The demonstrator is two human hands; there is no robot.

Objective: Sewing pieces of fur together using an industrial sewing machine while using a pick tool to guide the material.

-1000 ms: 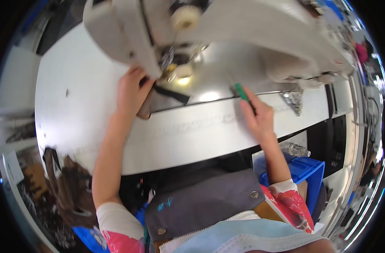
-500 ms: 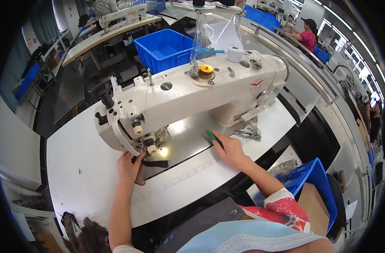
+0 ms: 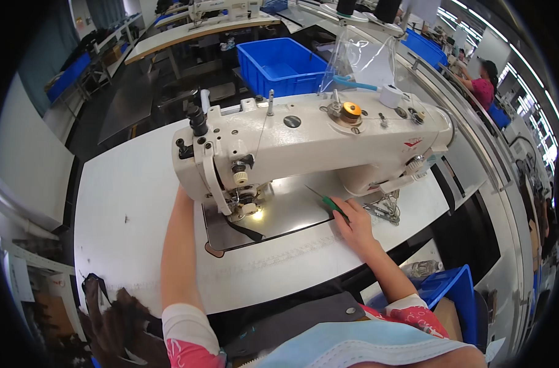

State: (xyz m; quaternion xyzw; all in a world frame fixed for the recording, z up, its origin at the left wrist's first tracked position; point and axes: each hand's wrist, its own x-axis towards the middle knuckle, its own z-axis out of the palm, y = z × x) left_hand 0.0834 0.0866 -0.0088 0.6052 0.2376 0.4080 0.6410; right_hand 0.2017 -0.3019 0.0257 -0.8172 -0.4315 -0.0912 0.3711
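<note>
A white sewing machine (image 3: 304, 147) stands on a pale table (image 3: 126, 245). My left forearm (image 3: 180, 257) reaches up past the machine's head, which hides my left hand and its fingers. A black strip (image 3: 246, 230) lies on the metal plate (image 3: 292, 205) below the lit needle area. My right hand (image 3: 356, 227) grips a thin pointed tool with a green handle (image 3: 330, 205), resting just right of the plate's middle, near some metal fittings (image 3: 385, 210).
An empty blue bin (image 3: 276, 67) sits behind the machine; another blue bin (image 3: 457, 276) and a plastic bottle (image 3: 423, 268) are at the lower right. Dark brown material (image 3: 111, 316) lies at lower left. A person in pink (image 3: 480, 89) works at the back right, among other machines.
My left hand has moved away from me, from the black strip to out of sight behind the machine's head. My right hand still holds the green-handled tool. The view has tilted up.
</note>
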